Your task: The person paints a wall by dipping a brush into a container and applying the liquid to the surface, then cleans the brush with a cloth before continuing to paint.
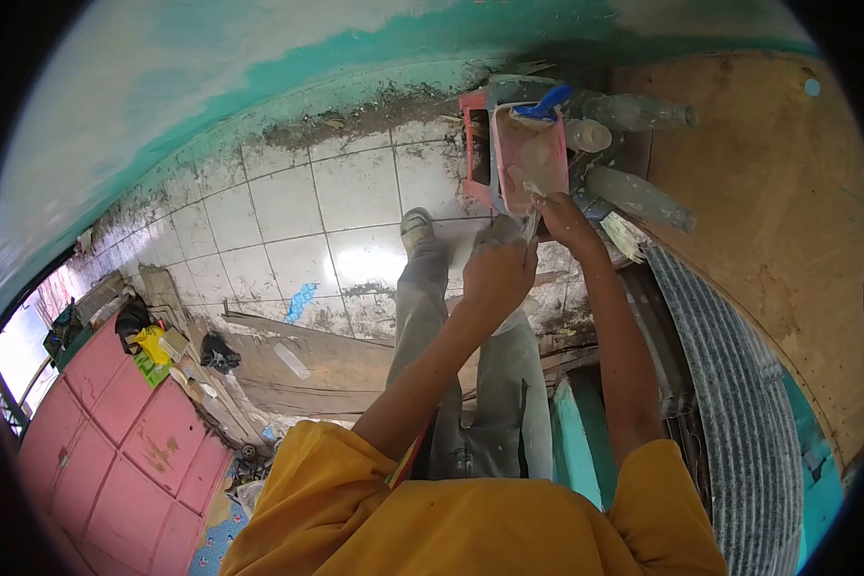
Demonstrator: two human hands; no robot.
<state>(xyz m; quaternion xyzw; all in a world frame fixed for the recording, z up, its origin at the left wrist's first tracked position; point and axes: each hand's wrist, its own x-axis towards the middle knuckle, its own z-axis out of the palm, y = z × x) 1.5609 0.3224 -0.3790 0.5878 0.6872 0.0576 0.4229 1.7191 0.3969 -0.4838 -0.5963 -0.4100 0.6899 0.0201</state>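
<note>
My left hand [499,278] is closed, fingers wrapped around a greyish thing whose kind I cannot make out. Close to its right, my right hand [564,221] pinches a thin pale strip [531,223] that runs down between the two hands. Both hands are at the near edge of a pink tub [528,154] with pale wet paste inside. A blue-handled tool [545,102] lies across the tub's far end. The tub rests on a red plastic frame [474,144], possibly a stool.
Dusty glass bottles [638,197] lie right of the tub, beside a wooden board [749,221]. Corrugated sheets [730,403] lean at the right. Dirty white tiles [355,192] cover the floor, with planks [307,374] behind. A pink cabinet [115,451] stands at the left.
</note>
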